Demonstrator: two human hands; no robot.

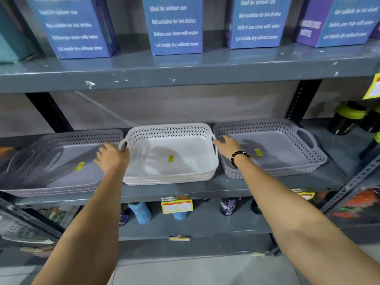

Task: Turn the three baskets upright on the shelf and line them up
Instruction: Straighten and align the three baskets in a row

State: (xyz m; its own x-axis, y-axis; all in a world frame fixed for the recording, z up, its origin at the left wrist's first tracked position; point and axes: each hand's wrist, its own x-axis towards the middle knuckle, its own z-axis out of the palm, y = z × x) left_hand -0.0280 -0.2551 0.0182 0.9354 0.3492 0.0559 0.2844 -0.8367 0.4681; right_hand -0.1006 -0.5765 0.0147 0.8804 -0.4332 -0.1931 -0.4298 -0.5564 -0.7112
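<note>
Three shallow perforated baskets stand upright side by side on the grey shelf (185,190). The left grey basket (51,145) and the right grey basket (287,130) flank a white basket (170,173) in the middle. Each carries a yellow sticker on its floor. My left hand (112,156) grips the white basket's left handle. My right hand (227,146), with a black bead bracelet on its wrist, rests at the white basket's right handle, fingers over the gap beside the right grey basket; the grip itself is partly hidden.
Blue boxes (174,25) line the shelf above. Black bottles with green caps (349,118) stand to the right of the baskets. Bottles (141,212) and a yellow price tag (176,204) sit on and below the shelf's front edge. A black upright post (302,99) stands behind.
</note>
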